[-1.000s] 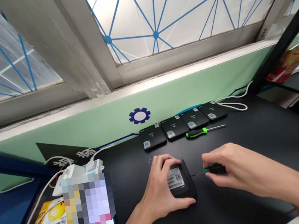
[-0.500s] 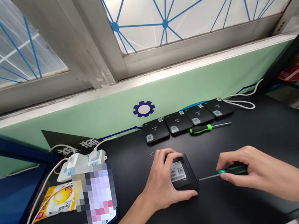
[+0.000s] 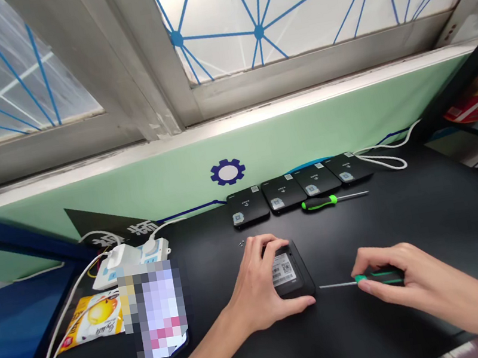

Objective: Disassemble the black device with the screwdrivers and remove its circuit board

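Observation:
My left hand [image 3: 256,288] grips a small black electronic device [image 3: 301,272] from its left side, with the fingers over the top edge. The device lies on the dark tabletop [image 3: 431,221], showing a white barcode label [image 3: 283,270] on its upturned face. My right hand [image 3: 398,270] holds a green-and-black screwdriver [image 3: 379,278] by the handle. Its thin metal shaft points left, and the tip stops a little short of the device, apart from it.
Several similar black devices [image 3: 299,187] lie in a row at the back, with a second green-and-black screwdriver [image 3: 333,200] in front of them. Tiny screws [image 3: 241,243] sit near my left hand. A power strip [image 3: 129,260], white cables, a snack packet [image 3: 90,315] and a pixelated phone [image 3: 158,313] lie to the left.
My right hand and screwdriver have drawn back to the right, away from the device. The left hand stays on the device. The whole view has shifted slightly.

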Motion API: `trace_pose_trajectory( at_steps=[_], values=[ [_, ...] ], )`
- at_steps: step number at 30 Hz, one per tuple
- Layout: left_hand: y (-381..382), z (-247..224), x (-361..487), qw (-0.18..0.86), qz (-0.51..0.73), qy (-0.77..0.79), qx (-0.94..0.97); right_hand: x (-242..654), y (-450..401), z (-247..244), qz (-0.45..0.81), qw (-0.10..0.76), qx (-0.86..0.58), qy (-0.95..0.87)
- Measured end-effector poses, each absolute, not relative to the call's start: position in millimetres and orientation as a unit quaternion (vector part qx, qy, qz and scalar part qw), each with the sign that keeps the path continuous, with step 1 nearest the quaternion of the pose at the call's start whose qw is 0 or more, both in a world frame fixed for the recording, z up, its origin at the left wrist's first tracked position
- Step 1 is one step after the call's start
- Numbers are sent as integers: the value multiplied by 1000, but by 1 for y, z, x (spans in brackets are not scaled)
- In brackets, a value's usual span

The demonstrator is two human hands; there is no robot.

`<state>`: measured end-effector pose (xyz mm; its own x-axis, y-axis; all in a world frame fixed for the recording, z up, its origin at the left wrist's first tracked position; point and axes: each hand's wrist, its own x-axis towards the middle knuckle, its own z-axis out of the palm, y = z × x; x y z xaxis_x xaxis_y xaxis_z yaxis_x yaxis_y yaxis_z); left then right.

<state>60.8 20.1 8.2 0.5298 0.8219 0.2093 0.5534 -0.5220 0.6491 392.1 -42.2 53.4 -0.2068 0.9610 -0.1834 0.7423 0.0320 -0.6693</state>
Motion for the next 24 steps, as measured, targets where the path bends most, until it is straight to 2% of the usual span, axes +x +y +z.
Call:
trace_pose_trajectory(
  at_steps=[9, 12, 14, 19, 24],
  values=[
    [7, 7, 61, 168, 324, 511, 778, 394, -50, 48, 353, 152, -609, -694],
    [5, 9, 53, 164, 357, 472, 789, 395, -49, 45, 356, 145, -619, -684],
    [8, 12, 47, 177, 340, 399, 833, 394, -47, 46, 367, 138, -621, -678],
    [25, 18, 36, 247, 187, 273, 911, 387, -39, 58, 399, 117, -620, -665],
    [28, 13, 35, 242, 205, 271, 909, 385, -35, 60, 409, 111, -616, -664]
  ],
)
